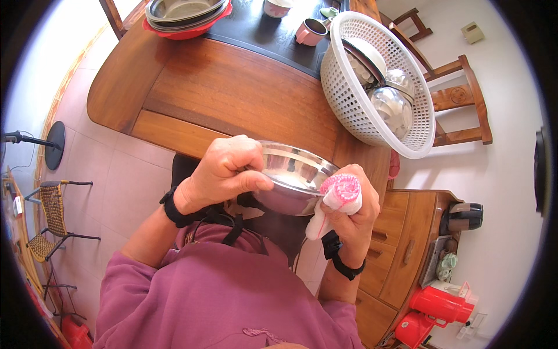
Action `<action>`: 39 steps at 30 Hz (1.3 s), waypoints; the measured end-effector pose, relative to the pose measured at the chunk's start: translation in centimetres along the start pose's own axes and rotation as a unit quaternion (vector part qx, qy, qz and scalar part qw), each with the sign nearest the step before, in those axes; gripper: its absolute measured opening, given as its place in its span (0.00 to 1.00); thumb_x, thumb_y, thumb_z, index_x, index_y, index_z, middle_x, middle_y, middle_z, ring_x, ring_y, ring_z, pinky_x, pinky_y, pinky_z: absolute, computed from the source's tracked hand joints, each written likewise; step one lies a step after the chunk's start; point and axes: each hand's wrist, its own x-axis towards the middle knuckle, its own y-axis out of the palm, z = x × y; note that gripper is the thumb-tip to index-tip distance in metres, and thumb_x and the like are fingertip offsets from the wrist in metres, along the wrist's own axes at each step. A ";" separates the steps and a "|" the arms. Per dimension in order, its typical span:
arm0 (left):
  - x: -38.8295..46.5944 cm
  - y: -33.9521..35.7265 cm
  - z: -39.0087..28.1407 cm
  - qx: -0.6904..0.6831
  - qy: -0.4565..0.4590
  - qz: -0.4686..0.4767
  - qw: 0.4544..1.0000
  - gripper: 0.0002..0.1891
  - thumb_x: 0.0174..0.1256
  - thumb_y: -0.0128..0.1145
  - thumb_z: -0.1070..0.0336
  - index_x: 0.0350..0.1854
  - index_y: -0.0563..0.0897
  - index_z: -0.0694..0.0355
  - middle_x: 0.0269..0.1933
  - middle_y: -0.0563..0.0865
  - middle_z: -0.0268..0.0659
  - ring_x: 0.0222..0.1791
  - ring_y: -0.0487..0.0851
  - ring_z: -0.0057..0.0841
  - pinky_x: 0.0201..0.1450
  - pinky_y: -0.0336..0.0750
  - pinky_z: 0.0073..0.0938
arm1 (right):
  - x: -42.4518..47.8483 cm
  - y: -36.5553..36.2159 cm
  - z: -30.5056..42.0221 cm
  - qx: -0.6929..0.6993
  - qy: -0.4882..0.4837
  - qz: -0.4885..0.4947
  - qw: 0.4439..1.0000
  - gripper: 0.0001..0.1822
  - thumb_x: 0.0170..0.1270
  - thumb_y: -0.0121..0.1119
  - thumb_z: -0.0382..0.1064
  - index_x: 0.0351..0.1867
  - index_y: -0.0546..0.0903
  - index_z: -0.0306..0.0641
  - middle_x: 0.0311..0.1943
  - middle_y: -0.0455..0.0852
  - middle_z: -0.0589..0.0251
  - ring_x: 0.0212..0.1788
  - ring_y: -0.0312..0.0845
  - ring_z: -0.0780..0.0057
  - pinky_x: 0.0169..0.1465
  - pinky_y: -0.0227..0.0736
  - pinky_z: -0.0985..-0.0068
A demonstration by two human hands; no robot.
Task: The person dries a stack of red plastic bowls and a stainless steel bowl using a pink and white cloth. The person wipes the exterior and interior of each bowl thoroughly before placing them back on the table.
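A shiny stainless steel bowl (290,174) is held tilted in front of my body, at the near edge of the wooden table (235,87). My left hand (231,172) grips its rim on the left, thumb along the near edge. In my right hand (359,209) is a bunched white cloth with pink edging (342,196), pressed against the right part of the rim. The fingers of the right hand behind the cloth are partly hidden.
To the right, a white plastic basket (348,104) holds several metal bowls (392,111). Stacked metal basins (185,11) rest in a red one at the far left. A pink mug (311,32) stands on the dark tabletop panel. Below the basket are a wooden cabinet (392,244) and red thermos flasks (440,304).
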 end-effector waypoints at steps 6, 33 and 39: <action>0.0 -0.5 0.0 0.044 -0.004 -0.022 0.999 0.18 0.65 0.68 0.53 0.29 0.78 0.61 0.28 0.79 0.38 0.30 0.76 0.38 0.38 0.71 0.35 | 0.8 0.6 1.0 0.007 0.042 0.023 0.999 0.14 0.50 0.75 0.35 0.38 0.84 0.36 0.32 0.82 0.56 0.31 0.76 0.56 0.37 0.69 0.65; -0.4 -2.5 0.7 0.072 -0.006 -0.073 0.995 0.25 0.72 0.59 0.45 0.24 0.73 0.62 0.24 0.73 0.39 0.26 0.73 0.37 0.30 0.67 0.34 | 2.5 2.6 -0.8 0.015 0.001 0.028 0.999 0.16 0.47 0.76 0.33 0.38 0.83 0.37 0.33 0.81 0.55 0.34 0.76 0.55 0.39 0.71 0.65; -0.1 -2.0 0.7 0.042 -0.012 -0.110 0.993 0.25 0.80 0.49 0.45 0.30 0.76 0.64 0.30 0.76 0.40 0.32 0.75 0.35 0.37 0.70 0.32 | 1.9 2.8 -0.7 0.060 0.042 0.030 0.997 0.15 0.48 0.74 0.32 0.38 0.82 0.34 0.34 0.81 0.54 0.35 0.76 0.55 0.38 0.72 0.64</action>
